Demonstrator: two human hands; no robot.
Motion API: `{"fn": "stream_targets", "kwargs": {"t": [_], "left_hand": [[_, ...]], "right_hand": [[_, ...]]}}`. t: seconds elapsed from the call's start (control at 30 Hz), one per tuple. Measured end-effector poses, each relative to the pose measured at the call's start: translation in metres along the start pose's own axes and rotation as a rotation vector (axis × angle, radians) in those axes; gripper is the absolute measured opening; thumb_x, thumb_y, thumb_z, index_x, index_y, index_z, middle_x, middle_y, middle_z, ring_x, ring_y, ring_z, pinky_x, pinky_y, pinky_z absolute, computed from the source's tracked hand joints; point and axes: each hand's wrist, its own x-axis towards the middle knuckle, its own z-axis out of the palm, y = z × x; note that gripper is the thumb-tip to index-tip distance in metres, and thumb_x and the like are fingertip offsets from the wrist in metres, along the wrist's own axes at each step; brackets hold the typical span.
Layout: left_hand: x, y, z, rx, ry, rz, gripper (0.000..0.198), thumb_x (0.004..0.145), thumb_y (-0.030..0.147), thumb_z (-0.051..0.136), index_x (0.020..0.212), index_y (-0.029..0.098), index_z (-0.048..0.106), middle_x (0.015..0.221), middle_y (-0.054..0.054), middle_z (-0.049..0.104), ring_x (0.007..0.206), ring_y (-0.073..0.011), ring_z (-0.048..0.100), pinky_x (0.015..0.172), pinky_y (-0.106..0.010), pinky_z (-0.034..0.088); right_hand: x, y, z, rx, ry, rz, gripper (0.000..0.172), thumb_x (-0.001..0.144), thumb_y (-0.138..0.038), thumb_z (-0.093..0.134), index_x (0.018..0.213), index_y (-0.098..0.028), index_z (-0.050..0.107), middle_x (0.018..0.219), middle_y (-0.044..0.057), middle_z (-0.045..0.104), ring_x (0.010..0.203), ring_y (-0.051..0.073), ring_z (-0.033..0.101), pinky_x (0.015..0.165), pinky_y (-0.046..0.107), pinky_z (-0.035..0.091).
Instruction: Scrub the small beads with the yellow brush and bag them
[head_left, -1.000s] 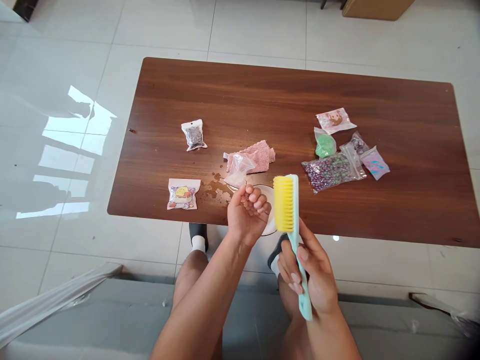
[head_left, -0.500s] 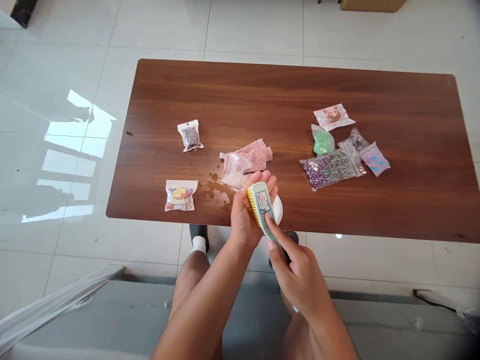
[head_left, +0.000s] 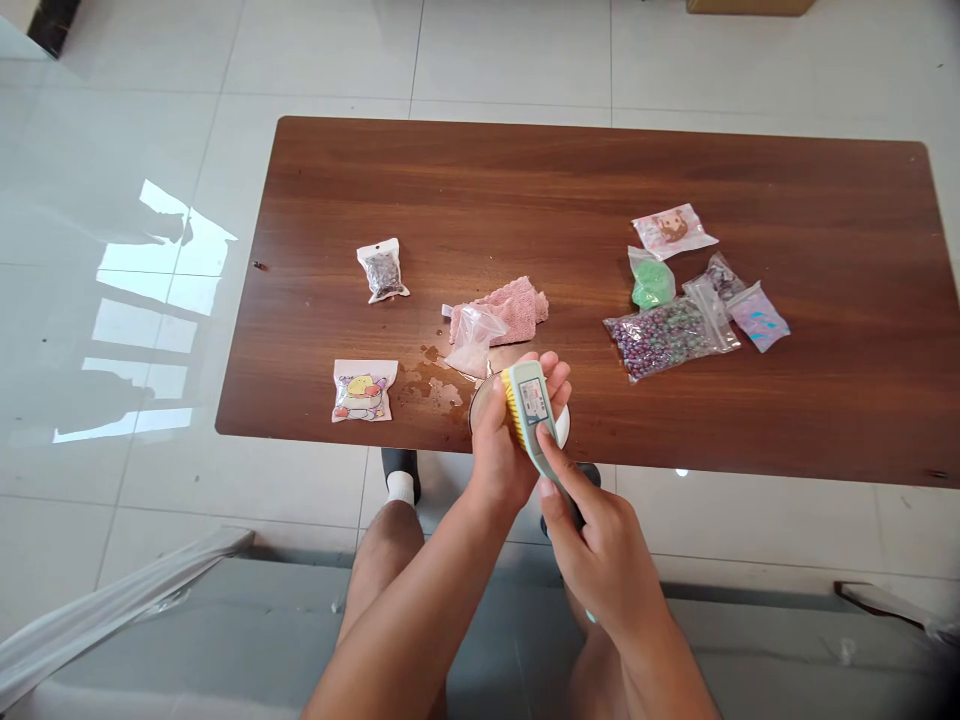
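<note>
Wooden desk (head_left: 600, 200), near front edge: pink towel (head_left: 510, 312) behind white dish (head_left: 562, 425); our right hand (head_left: 600, 550) grips scrubbing brush (head_left: 534, 410), bristles pressing into our cupped left hand (head_left: 499, 445).

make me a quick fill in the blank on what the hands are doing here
1. The right hand holds a brush by its pale teal handle, and its bristles are ____.
2. Those bristles lie against the inside of the ____ hand.
3. A crumpled ____ towel lies on the brown wooden table, partly beside a clear plastic bag.

Missing words: yellow; left; pink
</note>
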Motion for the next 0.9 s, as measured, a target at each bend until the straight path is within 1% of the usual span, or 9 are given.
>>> {"fn": "stream_targets", "kwargs": {"t": [0.07, 0.2, 0.37, 0.5, 0.57, 0.67, 0.8, 0.83, 0.9], "left_hand": [[-0.0002, -0.0008, -0.0003, 0.008, 0.016, 0.004, 0.035, 0.104, 0.037, 0.049, 0.119, 0.016, 0.073, 0.128, -0.011, 0.074, 0.134, -0.0266, 0.064, 0.114, -0.04, 0.05], [0.0026, 0.0042, 0.0003, -0.005, 0.11, 0.027, 0.031, 0.101, 0.033, 0.052, 0.118, 0.017, 0.073, 0.132, -0.011, 0.072, 0.134, -0.0254, 0.064, 0.111, -0.036, 0.052], [0.0038, 0.0043, 0.0001, 0.004, 0.119, 0.024, 0.03, 0.099, 0.029, 0.053, 0.117, 0.018, 0.073, 0.126, -0.009, 0.075, 0.129, -0.0247, 0.067, 0.11, -0.037, 0.053], [0.0051, 0.0065, -0.0004, -0.02, 0.177, 0.054, 0.028, 0.098, 0.03, 0.055, 0.115, 0.017, 0.073, 0.129, -0.009, 0.074, 0.127, -0.0231, 0.068, 0.109, -0.033, 0.054], [0.005, 0.0068, -0.0008, -0.035, 0.172, 0.04, 0.028, 0.099, 0.031, 0.055, 0.114, 0.018, 0.074, 0.128, -0.009, 0.074, 0.128, -0.0238, 0.068, 0.108, -0.035, 0.054], [0.0042, 0.0049, -0.0016, -0.034, 0.118, 0.006, 0.029, 0.099, 0.033, 0.054, 0.116, 0.019, 0.074, 0.124, -0.007, 0.076, 0.129, -0.0247, 0.067, 0.109, -0.037, 0.054], [0.0038, 0.0049, -0.0006, -0.039, 0.142, 0.04, 0.029, 0.1, 0.032, 0.053, 0.115, 0.019, 0.074, 0.127, -0.007, 0.075, 0.126, -0.0228, 0.069, 0.108, -0.034, 0.053], [0.0035, 0.0053, 0.0003, -0.041, 0.143, 0.036, 0.029, 0.1, 0.032, 0.053, 0.114, 0.019, 0.074, 0.126, -0.008, 0.075, 0.125, -0.0226, 0.07, 0.107, -0.034, 0.054], [0.0028, 0.0064, 0.0023, -0.052, 0.128, 0.012, 0.027, 0.1, 0.032, 0.053, 0.112, 0.019, 0.073, 0.12, -0.007, 0.077, 0.117, -0.0215, 0.073, 0.102, -0.033, 0.056]], "right_hand": [[0.0006, -0.0024, 0.0, -0.045, 0.004, -0.005, 0.053, 0.105, -0.03, 0.043, 0.157, -0.022, 0.047, 0.068, 0.0, 0.071, 0.05, 0.014, 0.059, 0.05, 0.025, 0.045], [-0.0005, -0.0056, -0.0009, -0.132, -0.076, -0.019, 0.053, 0.105, -0.028, 0.043, 0.158, -0.026, 0.046, 0.07, -0.001, 0.074, 0.05, 0.015, 0.062, 0.052, 0.025, 0.049], [0.0026, -0.0064, 0.0041, -0.278, 0.029, -0.053, 0.054, 0.103, -0.024, 0.044, 0.156, -0.023, 0.049, 0.076, 0.002, 0.078, 0.052, 0.016, 0.064, 0.051, 0.025, 0.047], [0.0018, -0.0057, 0.0038, -0.264, -0.047, -0.075, 0.056, 0.103, -0.022, 0.044, 0.158, -0.026, 0.045, 0.086, 0.002, 0.081, 0.059, 0.015, 0.069, 0.054, 0.023, 0.049], [0.0013, -0.0053, 0.0029, -0.26, -0.046, -0.085, 0.055, 0.103, -0.022, 0.044, 0.158, -0.026, 0.046, 0.085, 0.002, 0.081, 0.058, 0.015, 0.069, 0.054, 0.024, 0.049], [0.0025, -0.0049, 0.0022, -0.267, 0.009, -0.072, 0.055, 0.102, -0.022, 0.045, 0.157, -0.024, 0.048, 0.081, 0.002, 0.079, 0.058, 0.016, 0.067, 0.054, 0.024, 0.049], [0.0033, -0.0041, 0.0005, -0.215, -0.067, -0.063, 0.054, 0.104, -0.024, 0.045, 0.158, -0.027, 0.046, 0.077, 0.0, 0.078, 0.054, 0.015, 0.065, 0.051, 0.024, 0.047], [0.0029, -0.0035, 0.0001, -0.207, -0.073, -0.064, 0.054, 0.104, -0.025, 0.045, 0.158, -0.027, 0.046, 0.077, 0.0, 0.078, 0.053, 0.015, 0.064, 0.051, 0.024, 0.046], [0.0017, -0.0016, 0.0, -0.187, -0.043, -0.071, 0.054, 0.103, -0.024, 0.045, 0.158, -0.027, 0.046, 0.081, 0.001, 0.079, 0.052, 0.015, 0.063, 0.051, 0.026, 0.047]]}}
